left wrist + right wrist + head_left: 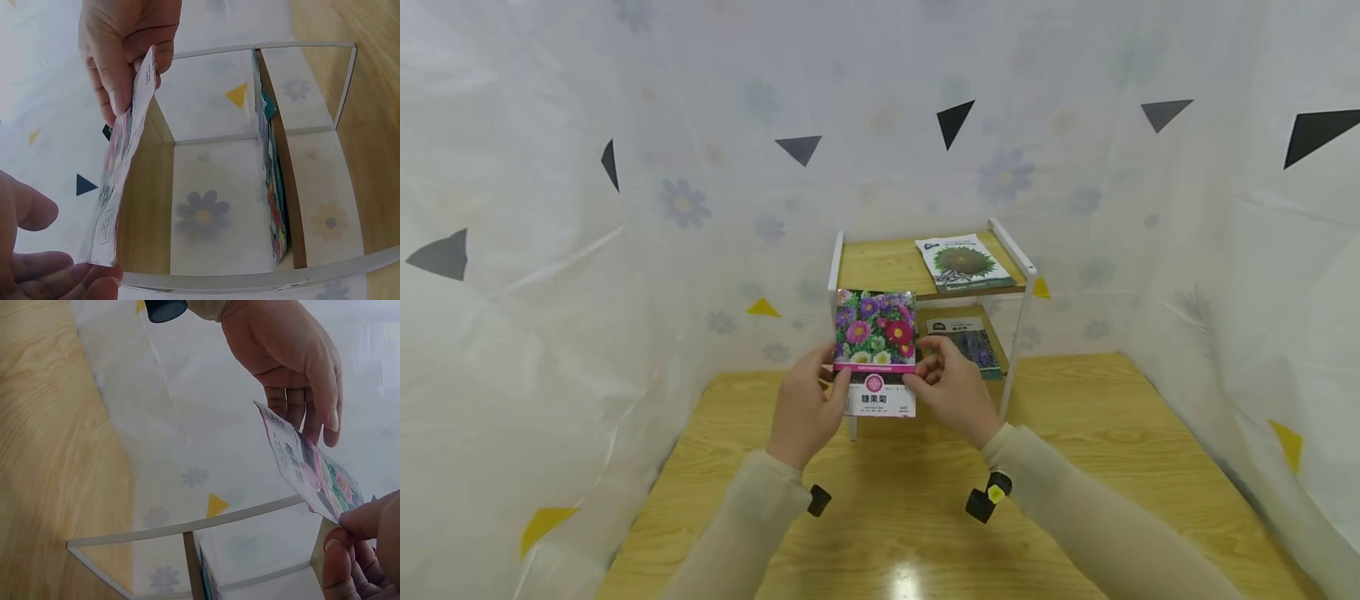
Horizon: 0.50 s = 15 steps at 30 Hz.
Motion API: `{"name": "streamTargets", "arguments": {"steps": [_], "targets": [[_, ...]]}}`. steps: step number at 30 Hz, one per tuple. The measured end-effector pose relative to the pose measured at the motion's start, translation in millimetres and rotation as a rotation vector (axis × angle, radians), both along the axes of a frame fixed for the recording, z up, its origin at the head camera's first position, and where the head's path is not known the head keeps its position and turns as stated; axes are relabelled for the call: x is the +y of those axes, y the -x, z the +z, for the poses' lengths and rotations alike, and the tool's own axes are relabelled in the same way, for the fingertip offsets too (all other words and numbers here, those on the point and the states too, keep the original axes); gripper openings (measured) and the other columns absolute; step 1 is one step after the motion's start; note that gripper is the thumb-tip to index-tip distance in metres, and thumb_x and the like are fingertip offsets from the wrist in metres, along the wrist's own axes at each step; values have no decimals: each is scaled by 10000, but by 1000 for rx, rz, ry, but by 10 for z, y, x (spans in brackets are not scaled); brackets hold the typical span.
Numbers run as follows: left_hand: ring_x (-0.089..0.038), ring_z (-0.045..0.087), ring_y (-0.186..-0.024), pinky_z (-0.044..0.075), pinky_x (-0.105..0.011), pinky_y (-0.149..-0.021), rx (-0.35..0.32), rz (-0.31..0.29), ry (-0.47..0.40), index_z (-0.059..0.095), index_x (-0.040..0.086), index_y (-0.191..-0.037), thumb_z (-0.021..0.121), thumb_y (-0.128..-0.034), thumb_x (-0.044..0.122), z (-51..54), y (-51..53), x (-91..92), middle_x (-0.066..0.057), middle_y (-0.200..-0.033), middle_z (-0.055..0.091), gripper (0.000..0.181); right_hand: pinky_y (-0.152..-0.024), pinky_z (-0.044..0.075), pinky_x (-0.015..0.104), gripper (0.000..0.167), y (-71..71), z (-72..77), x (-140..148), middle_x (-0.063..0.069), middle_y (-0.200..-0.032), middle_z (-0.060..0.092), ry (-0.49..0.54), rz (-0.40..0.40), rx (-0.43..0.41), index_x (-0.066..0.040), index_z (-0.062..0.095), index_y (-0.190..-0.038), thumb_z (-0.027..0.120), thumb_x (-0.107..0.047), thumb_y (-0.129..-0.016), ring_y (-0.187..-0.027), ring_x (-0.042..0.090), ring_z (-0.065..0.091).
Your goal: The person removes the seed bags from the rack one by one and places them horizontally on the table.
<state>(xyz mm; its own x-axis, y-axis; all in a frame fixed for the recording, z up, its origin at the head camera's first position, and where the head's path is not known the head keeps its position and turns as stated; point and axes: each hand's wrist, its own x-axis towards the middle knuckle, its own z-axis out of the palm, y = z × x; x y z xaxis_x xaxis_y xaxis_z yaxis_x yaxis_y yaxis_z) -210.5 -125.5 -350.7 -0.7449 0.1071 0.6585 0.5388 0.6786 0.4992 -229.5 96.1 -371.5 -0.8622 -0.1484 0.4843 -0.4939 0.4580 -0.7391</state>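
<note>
Flower packet [876,329] faces up near the left end of the shelf [880,262]; right hand [955,387] pinches its edge, left hand [808,408] touches it, grip loose; light pressure should avoid creases.

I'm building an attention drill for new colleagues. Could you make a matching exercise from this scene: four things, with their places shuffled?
Things
1. Rectangular packet with pink, red and purple blooms
2. Flat white packet showing one large round flower head
3. Rectangular packet picturing purple flowers
4. White-framed, two-level wooden rack

Places
A. On the lower shelf
B. Standing on the yellowish wood-grain tabletop
C. Pinched in the right hand
D. On the upper shelf

Pairs: 1-C, 2-D, 3-A, 4-B
</note>
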Motion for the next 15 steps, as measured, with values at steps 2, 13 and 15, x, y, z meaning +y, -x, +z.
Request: {"name": "streamTargets", "arguments": {"steps": [2, 13, 15], "targets": [[-110, 587, -720, 511, -280, -623, -25, -9, -43, 560, 6, -1299, 619, -941, 160, -54, -1, -21, -71, -975, 649, 395, -611, 504, 296, 433, -18, -67, -3, -48, -840, 609, -12, 5, -5, -102, 505, -1276, 692, -208, -900, -702, 91, 597], [-92, 534, -611, 466, -258, -540, -107, -20, -109, 603, 13, -1257, 679, -891, 65, -379, -22, -193, -13, -806, 627, 377, -618, 502, 283, 232, -79, -409, -103, -36, -803, 590, 38, 98, -101, -108, 596, -1089, 700, -188, -898, -686, 126, 573], [-95, 533, -608, 462, -250, -533, -144, -23, -113, 624, 31, -1225, 684, -891, 71, -451, -23, -239, 2, -801, 621, 342, -595, 519, 307, 159, -67, -476, -128, -22, -790, 603, 70, 121, -138, -115, 604, -1017, 688, -194, -908, -662, 154, 589]]}}
